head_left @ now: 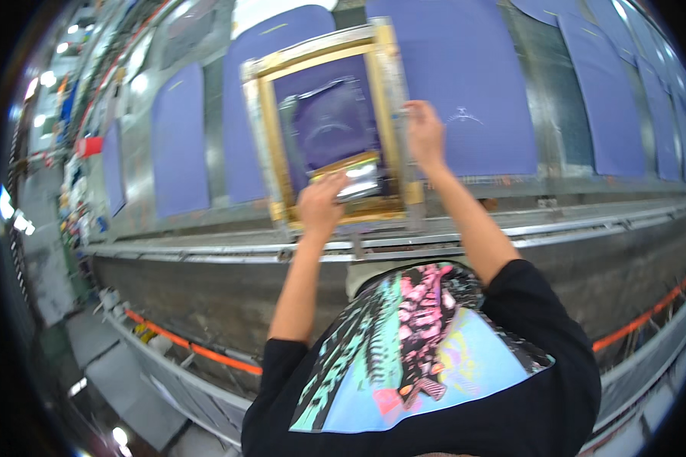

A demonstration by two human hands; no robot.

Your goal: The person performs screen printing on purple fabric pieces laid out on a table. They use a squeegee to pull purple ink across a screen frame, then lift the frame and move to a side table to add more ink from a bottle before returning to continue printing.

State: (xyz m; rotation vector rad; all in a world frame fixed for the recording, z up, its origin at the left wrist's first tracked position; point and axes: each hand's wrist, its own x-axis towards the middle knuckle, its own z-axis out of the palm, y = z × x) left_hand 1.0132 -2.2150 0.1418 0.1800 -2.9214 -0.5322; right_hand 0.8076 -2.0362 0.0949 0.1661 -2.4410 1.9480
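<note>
A printing screen frame (pixel 388 68) with taped edges lies over one purple panel. Its dark mesh (pixel 328 110) has a faint pale design. My left hand (pixel 324 199) grips a squeegee (pixel 357 180), which has a shiny blade and yellow edge, across the lower part of the mesh. My right hand (pixel 425 133) has its fingers curled on the screen frame's right side, near the upper half.
Purple fabric panels (pixel 177 137) line the metal table (pixel 568 133) on both sides, some with small white prints. A metal rail (pixel 168 250) runs along the near edge, above an orange strip (pixel 198 350). A red object (pixel 90 145) sits at the far left.
</note>
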